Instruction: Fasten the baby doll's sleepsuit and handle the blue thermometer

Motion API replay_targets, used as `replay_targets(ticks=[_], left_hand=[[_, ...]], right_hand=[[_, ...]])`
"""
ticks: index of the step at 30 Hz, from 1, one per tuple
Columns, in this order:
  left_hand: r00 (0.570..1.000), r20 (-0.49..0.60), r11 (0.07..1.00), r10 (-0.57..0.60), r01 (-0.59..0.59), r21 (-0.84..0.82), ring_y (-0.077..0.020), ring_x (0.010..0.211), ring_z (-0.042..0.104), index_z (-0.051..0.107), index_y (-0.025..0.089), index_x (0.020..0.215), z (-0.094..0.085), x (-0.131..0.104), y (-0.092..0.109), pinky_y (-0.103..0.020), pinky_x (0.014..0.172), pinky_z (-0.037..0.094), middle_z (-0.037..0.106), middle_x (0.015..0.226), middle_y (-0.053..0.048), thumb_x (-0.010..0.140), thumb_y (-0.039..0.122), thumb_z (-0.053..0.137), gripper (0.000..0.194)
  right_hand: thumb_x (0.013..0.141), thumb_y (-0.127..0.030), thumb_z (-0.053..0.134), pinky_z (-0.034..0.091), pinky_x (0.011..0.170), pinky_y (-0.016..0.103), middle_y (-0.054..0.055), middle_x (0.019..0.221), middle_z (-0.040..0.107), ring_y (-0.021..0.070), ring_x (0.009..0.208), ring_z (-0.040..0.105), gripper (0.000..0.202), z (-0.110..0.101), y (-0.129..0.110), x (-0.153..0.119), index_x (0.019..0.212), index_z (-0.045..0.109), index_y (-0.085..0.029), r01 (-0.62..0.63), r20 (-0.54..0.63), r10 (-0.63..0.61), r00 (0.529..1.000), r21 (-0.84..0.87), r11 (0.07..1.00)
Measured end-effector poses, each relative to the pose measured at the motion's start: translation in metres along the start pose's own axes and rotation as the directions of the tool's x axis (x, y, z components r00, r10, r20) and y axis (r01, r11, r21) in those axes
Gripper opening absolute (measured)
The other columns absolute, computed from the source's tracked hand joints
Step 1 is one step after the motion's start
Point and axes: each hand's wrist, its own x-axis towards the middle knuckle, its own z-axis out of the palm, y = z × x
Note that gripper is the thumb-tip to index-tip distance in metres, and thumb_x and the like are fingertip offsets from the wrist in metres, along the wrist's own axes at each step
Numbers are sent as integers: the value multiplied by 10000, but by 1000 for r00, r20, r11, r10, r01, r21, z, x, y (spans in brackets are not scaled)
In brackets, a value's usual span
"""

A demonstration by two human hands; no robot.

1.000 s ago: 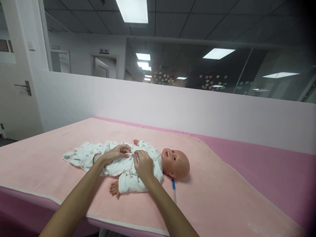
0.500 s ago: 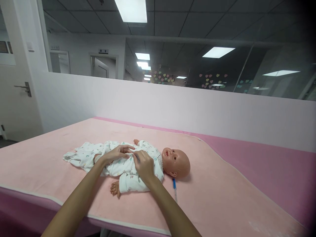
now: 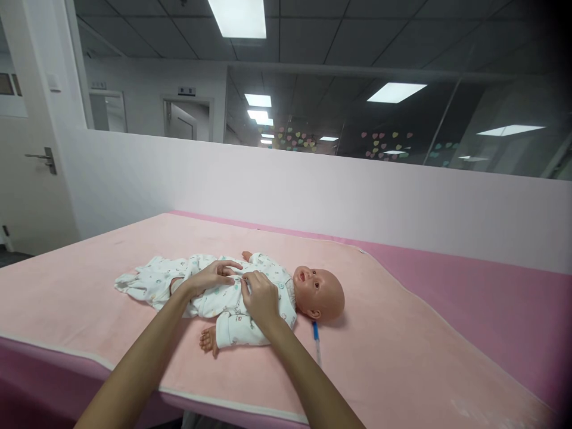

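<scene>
Left hand (image 3: 220, 276) and right hand (image 3: 260, 295) curl over white patterned clothes (image 3: 223, 302) on a brown plastic doll (image 3: 320, 294), grip unclear; pinch gently.

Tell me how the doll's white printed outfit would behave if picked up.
The outfit is probably floppy: its leg end lies creased and flattened on the pink mat. The cloth looks thin, so it may be light for its size. Lifting it would likely tug the doll, which is wearing it.
</scene>
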Motion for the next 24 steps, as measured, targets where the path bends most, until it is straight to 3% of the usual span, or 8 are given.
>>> replay_targets(ticks=[9, 24], left_hand=[[999, 55, 998, 3, 0, -57, -162, 818, 583, 535, 190, 1094, 0, 1, -1, -266, 726, 431, 653, 923, -58, 639, 205, 684, 479], [993, 115, 1000, 24, -23, -13, -196, 922, 578, 538, 158, 1109, -4, 4, -4, -292, 773, 435, 634, 1008, -108, 656, 198, 679, 476]], right_hand=[[836, -189, 424, 293, 578, 226, 4, 748, 590, 125, 725, 518, 124, 0, 1, -1, 801, 542, -203, 18, 10, -18, 1000, 18, 1000], [792, -198, 467, 306, 584, 236, 3, 726, 583, 135, 716, 511, 71, 4, 3, -2, 762, 531, -199, 75, -15, -75, 997, 58, 995]])
